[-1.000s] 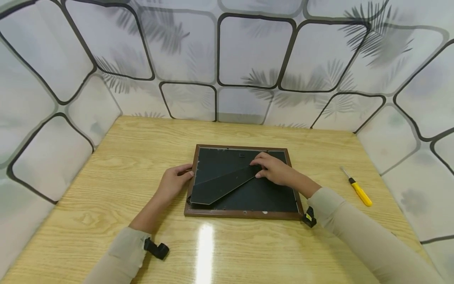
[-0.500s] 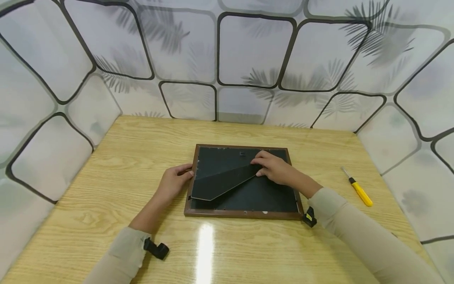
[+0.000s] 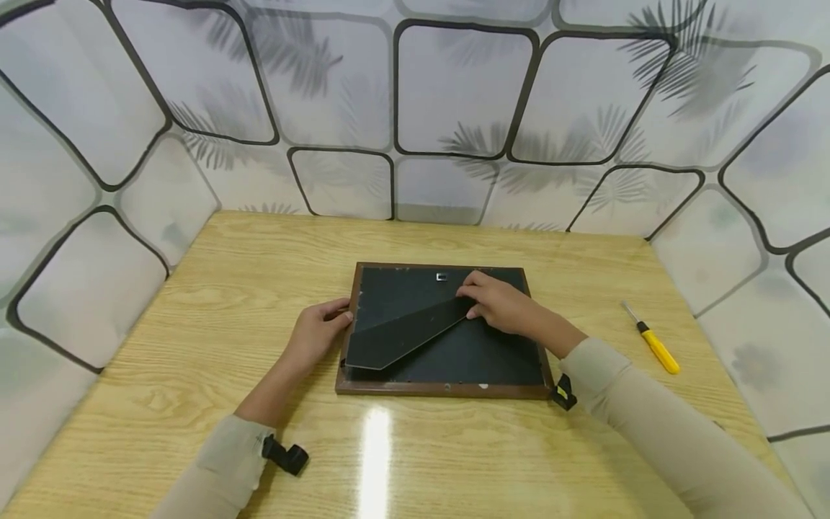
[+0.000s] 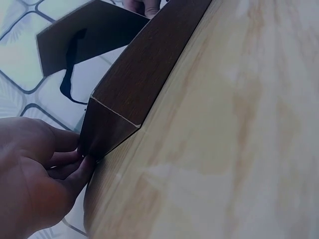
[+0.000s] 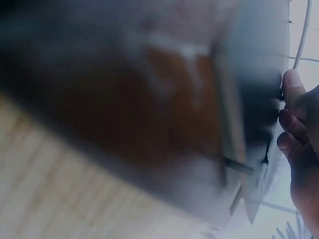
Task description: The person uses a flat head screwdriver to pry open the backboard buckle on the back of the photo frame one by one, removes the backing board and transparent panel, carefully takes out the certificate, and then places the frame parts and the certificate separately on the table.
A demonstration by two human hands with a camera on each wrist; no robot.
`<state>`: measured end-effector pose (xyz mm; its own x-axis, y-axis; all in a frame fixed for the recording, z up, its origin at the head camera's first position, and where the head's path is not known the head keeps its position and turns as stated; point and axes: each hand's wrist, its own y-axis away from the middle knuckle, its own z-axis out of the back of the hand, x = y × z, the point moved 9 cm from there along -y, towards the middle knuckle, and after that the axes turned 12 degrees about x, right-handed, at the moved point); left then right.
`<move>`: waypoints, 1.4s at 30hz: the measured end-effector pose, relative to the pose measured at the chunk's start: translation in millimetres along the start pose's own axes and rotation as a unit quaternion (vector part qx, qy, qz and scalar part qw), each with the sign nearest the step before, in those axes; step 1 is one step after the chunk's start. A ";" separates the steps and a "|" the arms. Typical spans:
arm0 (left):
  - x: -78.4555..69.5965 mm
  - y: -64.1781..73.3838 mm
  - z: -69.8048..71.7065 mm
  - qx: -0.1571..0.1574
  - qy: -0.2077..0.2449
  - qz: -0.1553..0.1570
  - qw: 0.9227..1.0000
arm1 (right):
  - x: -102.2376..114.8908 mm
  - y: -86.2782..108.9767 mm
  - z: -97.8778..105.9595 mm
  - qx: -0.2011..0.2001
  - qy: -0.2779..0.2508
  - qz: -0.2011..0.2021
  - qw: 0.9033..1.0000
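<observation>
The picture frame [image 3: 447, 353] lay back-up on the desk [image 3: 259, 274], its stand leg [image 3: 402, 339] tilted up at the wide end. The right hand [image 3: 498, 305] pinched the leg's narrow end towards two o'clock; the left hand [image 3: 315, 333] gripped the frame's edge at nine. Best, it seemed, to keep that edge steady and ease the leg gently, sparing the black ribbon [image 4: 70, 72]. A yellow screwdriver [image 3: 657, 349] lay at three o'clock.
</observation>
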<state>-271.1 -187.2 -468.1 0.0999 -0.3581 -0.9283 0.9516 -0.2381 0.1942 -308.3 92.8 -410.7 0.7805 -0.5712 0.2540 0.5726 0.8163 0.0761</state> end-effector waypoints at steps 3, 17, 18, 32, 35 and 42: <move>-0.1 0.8 1.1 -0.003 -0.006 0.002 1.000 | 2.9 -0.5 3.6 -0.005 0.008 0.007 1.000; -3.5 -1.7 3.0 -0.019 -0.017 0.002 1.000 | 2.7 7.2 14.0 -0.006 0.028 0.008 1.000; -3.1 -1.9 3.0 -0.019 -0.017 0.002 1.000 | 2.2 7.5 12.7 0.000 0.029 0.008 1.000; -4.3 -1.3 1.3 -0.023 -0.026 0.003 0.999 | -15.8 23.8 1.8 0.020 -0.042 -0.054 0.997; -4.2 -0.7 1.0 -0.023 -0.027 0.008 0.999 | -25.0 35.1 2.8 0.012 -0.098 -0.090 0.991; -2.0 -0.6 0.6 -0.021 -0.016 0.008 1.000 | -44.9 75.4 6.4 -0.048 -0.204 -0.151 0.966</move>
<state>-272.0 -186.9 -466.2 0.1060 -0.3906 -0.9144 0.9613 -0.1948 0.1946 -301.7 180.6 -410.2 0.4208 -0.6852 0.5945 0.7949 0.5943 0.1223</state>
